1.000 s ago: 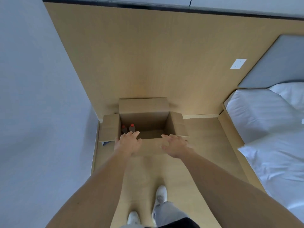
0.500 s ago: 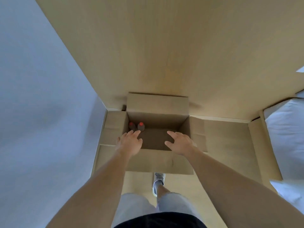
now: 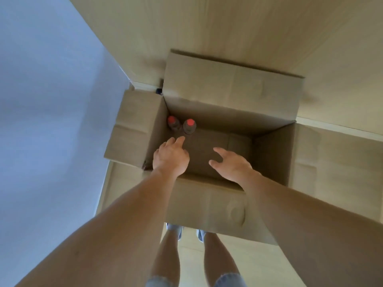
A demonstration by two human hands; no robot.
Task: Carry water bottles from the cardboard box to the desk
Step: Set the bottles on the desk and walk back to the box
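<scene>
Two red-capped water bottles (image 3: pixel 182 126) stand upright, touching, in the far left corner of the cardboard box (image 3: pixel 207 206), probably heavy if full, smooth-sided and best clasped round the body, with the left hand (image 3: pixel 170 157) and right hand (image 3: pixel 232 164) both loosely spread and holding nothing.

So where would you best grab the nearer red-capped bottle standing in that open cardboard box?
Probably round the neck, just under the red cap of the nearer red-capped bottle, coming straight down. It stands upright in the far left corner of the open cardboard box, beside a second red-capped bottle, so its sides are crowded. The left hand is closest.
</scene>
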